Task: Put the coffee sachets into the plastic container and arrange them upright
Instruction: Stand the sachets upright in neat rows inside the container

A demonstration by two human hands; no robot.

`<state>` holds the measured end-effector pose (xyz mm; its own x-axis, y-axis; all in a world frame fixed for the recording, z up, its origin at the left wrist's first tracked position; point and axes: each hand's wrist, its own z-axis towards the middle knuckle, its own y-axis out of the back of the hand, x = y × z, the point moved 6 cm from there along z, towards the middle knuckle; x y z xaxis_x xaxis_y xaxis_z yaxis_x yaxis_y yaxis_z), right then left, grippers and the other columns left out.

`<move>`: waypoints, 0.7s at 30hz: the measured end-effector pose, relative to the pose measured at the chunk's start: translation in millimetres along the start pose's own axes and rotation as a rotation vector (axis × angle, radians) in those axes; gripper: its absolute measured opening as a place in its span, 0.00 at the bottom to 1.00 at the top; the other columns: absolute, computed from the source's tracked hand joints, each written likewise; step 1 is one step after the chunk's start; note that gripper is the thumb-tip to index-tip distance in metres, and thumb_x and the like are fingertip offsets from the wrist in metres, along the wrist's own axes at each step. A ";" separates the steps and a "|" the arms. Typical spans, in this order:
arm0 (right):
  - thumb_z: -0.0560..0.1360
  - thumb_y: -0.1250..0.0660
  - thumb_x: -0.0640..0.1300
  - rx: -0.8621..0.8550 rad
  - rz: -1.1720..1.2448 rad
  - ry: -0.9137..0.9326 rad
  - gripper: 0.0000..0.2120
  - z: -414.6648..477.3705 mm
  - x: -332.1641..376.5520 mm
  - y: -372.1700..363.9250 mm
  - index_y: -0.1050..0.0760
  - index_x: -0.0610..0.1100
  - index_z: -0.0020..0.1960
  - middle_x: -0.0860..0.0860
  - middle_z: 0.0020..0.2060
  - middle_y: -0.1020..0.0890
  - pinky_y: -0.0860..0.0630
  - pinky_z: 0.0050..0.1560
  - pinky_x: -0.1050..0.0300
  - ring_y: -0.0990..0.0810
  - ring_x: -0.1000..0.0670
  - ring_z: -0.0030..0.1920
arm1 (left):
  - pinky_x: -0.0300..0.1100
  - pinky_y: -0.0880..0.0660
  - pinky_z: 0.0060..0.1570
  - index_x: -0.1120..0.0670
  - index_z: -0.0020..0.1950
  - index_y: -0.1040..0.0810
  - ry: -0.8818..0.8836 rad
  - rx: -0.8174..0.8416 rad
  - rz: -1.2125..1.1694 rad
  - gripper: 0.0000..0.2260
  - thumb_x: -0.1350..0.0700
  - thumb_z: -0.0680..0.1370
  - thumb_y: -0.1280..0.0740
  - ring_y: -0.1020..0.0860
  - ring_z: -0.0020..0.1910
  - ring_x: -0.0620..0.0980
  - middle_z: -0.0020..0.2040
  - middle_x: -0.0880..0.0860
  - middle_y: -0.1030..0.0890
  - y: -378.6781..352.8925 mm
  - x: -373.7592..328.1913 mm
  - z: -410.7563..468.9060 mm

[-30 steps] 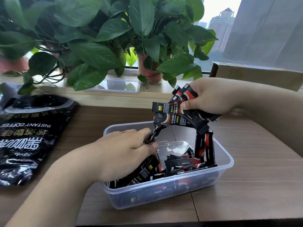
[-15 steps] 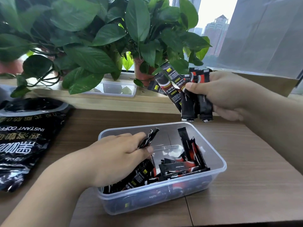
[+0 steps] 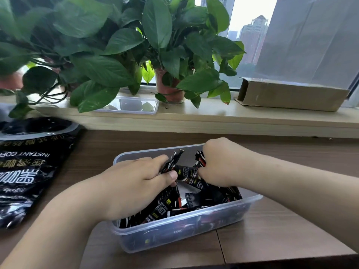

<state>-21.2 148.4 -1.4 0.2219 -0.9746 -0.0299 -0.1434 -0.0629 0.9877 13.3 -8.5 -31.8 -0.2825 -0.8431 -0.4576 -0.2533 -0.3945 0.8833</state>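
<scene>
A clear plastic container (image 3: 180,231) sits on the wooden table in front of me. It holds several black and red coffee sachets (image 3: 206,199), most lying flat or tilted. My left hand (image 3: 136,183) is inside the container's left half, closed on a few sachets (image 3: 172,162) that stick up past my fingers. My right hand (image 3: 223,164) is over the container's far right part, gripping a bunch of sachets (image 3: 191,174) that touch the ones in my left hand.
A large black instant coffee bag (image 3: 29,171) lies on the table at the left. Potted plants (image 3: 169,88) and the clear container lid (image 3: 132,105) are on the window ledge behind. A cardboard box (image 3: 291,94) rests on the ledge at the right.
My right hand has come down from above the container with its bunch of sachets, into the container beside my left hand. My left hand has stayed in place.
</scene>
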 end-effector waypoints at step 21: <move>0.71 0.28 0.60 -0.083 0.133 0.160 0.18 0.0 6.7 -10.3 0.20 0.47 0.51 0.50 0.45 0.16 0.24 0.47 0.56 0.19 0.48 0.48 | 0.43 0.35 0.62 0.38 0.55 0.33 -0.012 0.165 0.214 0.12 0.36 0.81 0.52 0.32 0.58 0.45 0.51 0.44 0.28 -6.2 -13.7 -2.3</move>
<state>-18.3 142.5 -11.7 0.3570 -0.9264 0.1196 -0.1035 0.0880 0.9907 20.9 4.6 -30.8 -0.3569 -0.8959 -0.2646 -0.3337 -0.1423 0.9319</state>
